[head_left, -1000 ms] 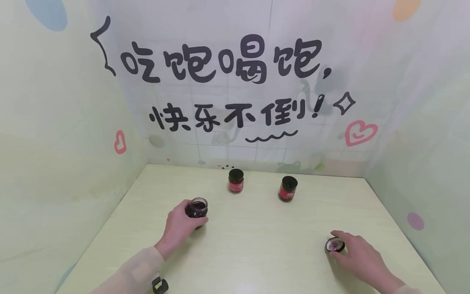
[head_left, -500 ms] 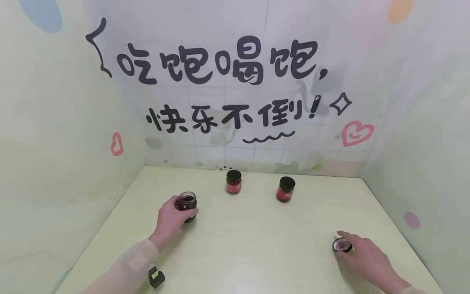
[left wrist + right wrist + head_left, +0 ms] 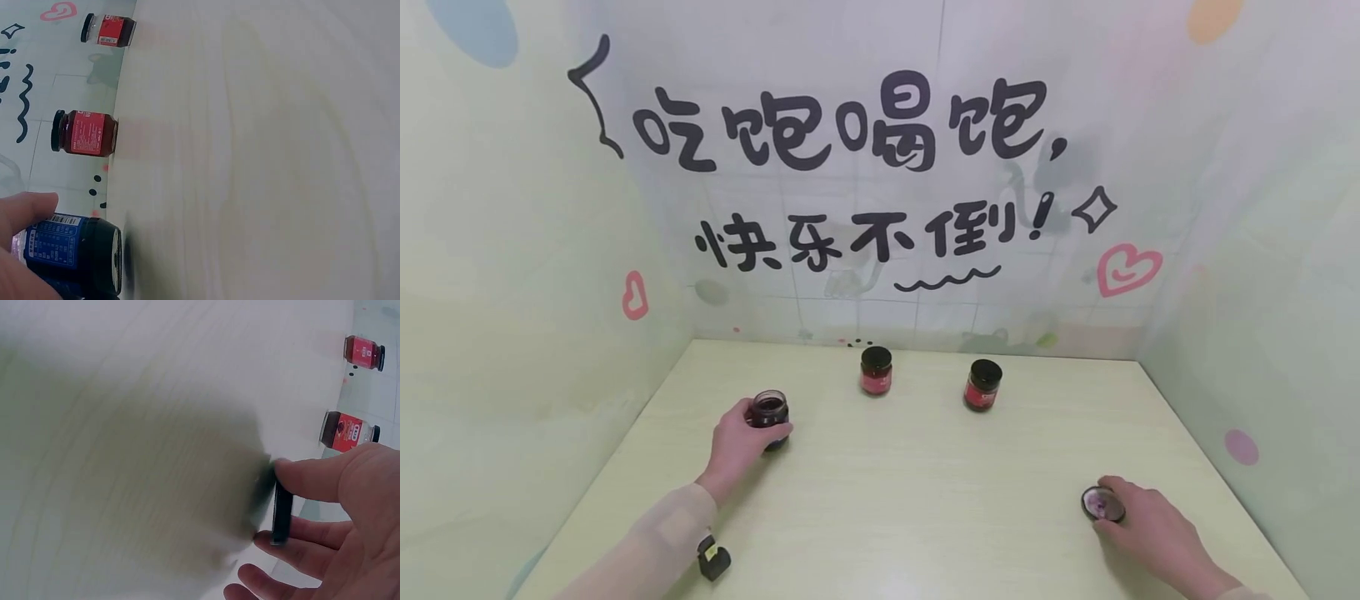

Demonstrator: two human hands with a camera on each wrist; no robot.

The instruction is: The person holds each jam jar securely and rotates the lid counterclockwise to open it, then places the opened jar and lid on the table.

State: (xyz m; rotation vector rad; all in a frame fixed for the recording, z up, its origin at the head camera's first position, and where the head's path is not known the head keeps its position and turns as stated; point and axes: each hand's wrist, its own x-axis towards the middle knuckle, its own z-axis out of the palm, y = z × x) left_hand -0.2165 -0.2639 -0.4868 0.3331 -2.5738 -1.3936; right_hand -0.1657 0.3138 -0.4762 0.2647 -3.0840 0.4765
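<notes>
My left hand (image 3: 743,442) grips a lidless dark glass jar (image 3: 770,408) at the table's left; the jar stands upright, mouth up. In the left wrist view, the jar has a blue label (image 3: 53,244), and its base is at or just above the tabletop; I cannot tell which. At the right, my right hand (image 3: 1150,525) pinches a black lid (image 3: 1102,504) between thumb and fingers, its pale, purple-stained inside facing up. The right wrist view shows the lid (image 3: 282,515) edge-on, close over the tabletop beside its shadow.
Two capped red-labelled jars stand near the back wall: one jar (image 3: 876,372) mid-table, the other jar (image 3: 983,386) further right. Printed walls enclose the pale table (image 3: 910,492) at the back and both sides. A small black object (image 3: 713,560) is beside the left sleeve.
My left hand has carried the open jar leftward. My right hand has shifted slightly right with the lid, whose inside now faces up more fully. The two capped jars have stayed put.
</notes>
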